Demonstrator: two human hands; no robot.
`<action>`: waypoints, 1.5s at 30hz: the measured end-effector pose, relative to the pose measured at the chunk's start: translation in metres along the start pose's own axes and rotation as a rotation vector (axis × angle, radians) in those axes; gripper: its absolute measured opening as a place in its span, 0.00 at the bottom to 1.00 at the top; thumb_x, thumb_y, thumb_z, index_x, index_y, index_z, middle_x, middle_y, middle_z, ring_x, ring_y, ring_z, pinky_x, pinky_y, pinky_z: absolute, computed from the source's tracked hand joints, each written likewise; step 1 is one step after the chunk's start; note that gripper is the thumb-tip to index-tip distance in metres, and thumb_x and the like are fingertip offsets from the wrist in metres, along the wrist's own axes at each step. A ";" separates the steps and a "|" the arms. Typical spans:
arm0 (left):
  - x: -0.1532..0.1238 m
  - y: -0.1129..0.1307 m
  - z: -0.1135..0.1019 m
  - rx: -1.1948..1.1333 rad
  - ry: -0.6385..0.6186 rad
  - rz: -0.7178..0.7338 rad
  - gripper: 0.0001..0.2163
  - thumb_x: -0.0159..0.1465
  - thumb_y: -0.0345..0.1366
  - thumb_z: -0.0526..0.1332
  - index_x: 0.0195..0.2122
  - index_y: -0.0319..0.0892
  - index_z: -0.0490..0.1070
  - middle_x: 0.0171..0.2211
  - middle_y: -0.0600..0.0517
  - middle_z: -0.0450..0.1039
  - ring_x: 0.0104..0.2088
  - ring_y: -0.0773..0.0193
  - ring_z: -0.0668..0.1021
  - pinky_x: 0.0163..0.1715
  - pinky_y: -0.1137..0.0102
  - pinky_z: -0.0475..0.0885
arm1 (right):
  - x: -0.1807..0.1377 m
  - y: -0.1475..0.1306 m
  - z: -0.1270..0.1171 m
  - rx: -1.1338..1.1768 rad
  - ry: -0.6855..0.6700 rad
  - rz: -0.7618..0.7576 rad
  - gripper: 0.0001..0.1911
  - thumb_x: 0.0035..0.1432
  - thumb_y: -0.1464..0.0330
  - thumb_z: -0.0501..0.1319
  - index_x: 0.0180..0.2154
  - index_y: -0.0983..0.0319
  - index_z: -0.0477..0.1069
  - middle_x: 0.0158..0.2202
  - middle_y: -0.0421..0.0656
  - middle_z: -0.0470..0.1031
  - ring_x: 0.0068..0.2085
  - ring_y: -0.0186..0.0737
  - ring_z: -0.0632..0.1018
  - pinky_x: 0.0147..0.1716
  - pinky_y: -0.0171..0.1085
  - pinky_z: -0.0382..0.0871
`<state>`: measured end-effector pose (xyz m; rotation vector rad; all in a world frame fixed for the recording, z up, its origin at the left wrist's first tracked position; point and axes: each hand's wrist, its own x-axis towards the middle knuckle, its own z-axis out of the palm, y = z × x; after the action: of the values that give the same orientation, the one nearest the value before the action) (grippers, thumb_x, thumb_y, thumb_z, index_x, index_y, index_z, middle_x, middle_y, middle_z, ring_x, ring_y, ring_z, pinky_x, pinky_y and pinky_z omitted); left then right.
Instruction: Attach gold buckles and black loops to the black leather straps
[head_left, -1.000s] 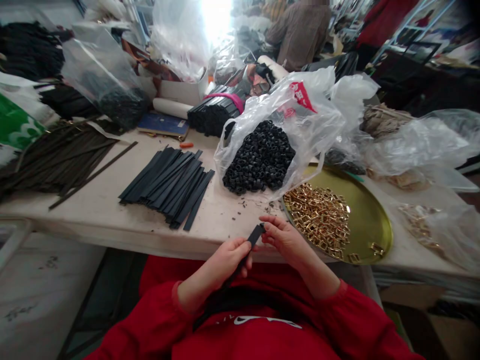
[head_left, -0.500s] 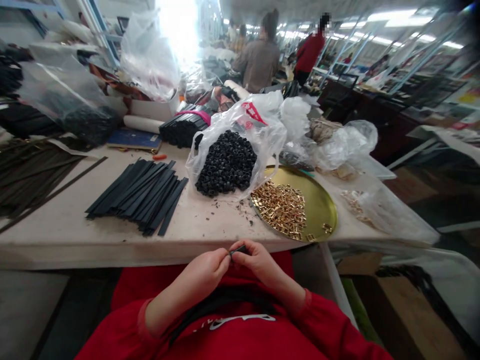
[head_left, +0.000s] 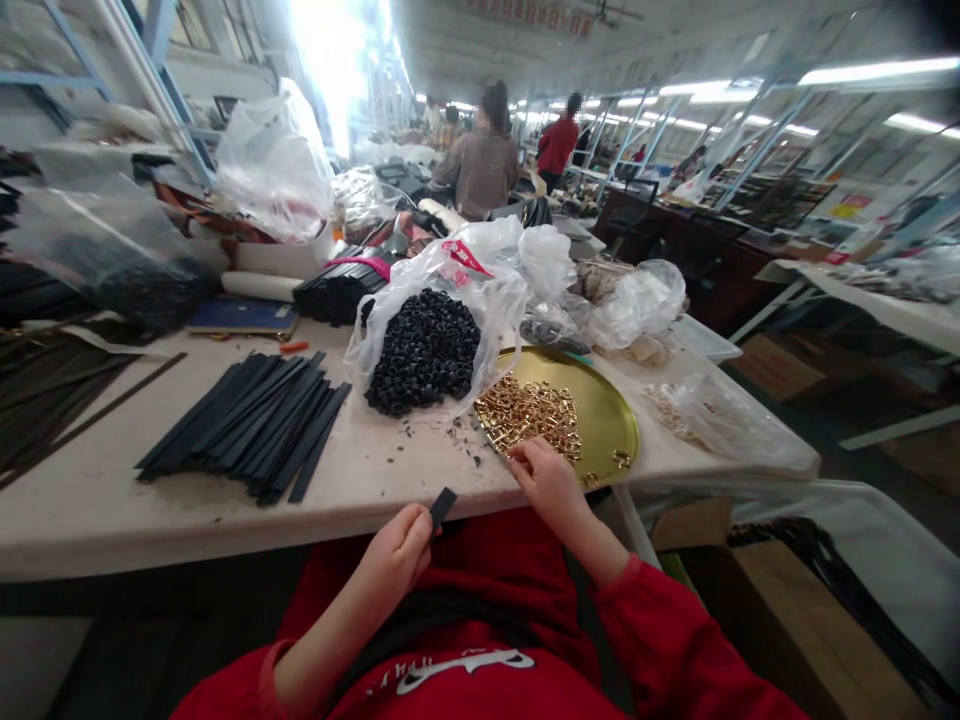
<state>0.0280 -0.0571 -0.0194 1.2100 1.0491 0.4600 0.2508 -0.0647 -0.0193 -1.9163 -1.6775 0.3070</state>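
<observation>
"What's changed along the counter (head_left: 67, 515)?"
"By its front edge, toward the right corner, is the round golden tray (head_left: 606, 400); the right hand (head_left: 551, 485) has moved there. The left hand (head_left: 401, 550), at the front edge, alone grasps the black strap (head_left: 444, 505)."
"Right grip?"
"Bunched near the gold buckles (head_left: 534, 408); holding one, I can't tell. Attention seemingly shifts from strap to buckles."

We hold a strip (head_left: 444, 505), dark and flat, its square end tilted up by the desk's (head_left: 360, 480) near edge. Our buckles (head_left: 532, 405), small and gold, lie heaped toward the tray's (head_left: 611, 405) left rim, a few loose by its near edge.
</observation>
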 end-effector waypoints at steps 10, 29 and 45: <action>0.028 0.009 -0.004 0.109 -0.045 0.032 0.13 0.59 0.45 0.50 0.23 0.44 0.55 0.14 0.62 0.49 0.15 0.72 0.56 0.16 0.76 0.51 | 0.037 0.010 0.020 -0.514 -0.169 -0.039 0.07 0.54 0.65 0.59 0.33 0.62 0.69 0.34 0.47 0.70 0.37 0.42 0.73 0.35 0.36 0.61; 0.059 0.032 -0.020 0.277 -0.065 0.216 0.11 0.58 0.40 0.55 0.31 0.37 0.69 0.24 0.54 0.70 0.27 0.66 0.70 0.26 0.74 0.63 | 0.014 -0.044 0.031 1.163 -0.643 0.353 0.20 0.50 0.51 0.58 0.28 0.62 0.67 0.22 0.37 0.65 0.23 0.30 0.66 0.22 0.31 0.59; 0.018 0.026 -0.031 0.577 0.156 0.284 0.13 0.64 0.38 0.45 0.28 0.41 0.65 0.21 0.54 0.65 0.24 0.65 0.68 0.24 0.73 0.56 | 0.003 -0.070 0.035 1.551 -0.215 0.732 0.14 0.36 0.64 0.71 0.27 0.62 0.73 0.30 0.40 0.74 0.26 0.28 0.71 0.25 0.28 0.67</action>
<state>0.0163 -0.0182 -0.0023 1.8757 1.1911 0.4915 0.1746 -0.0488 -0.0088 -1.0813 -0.2918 1.5489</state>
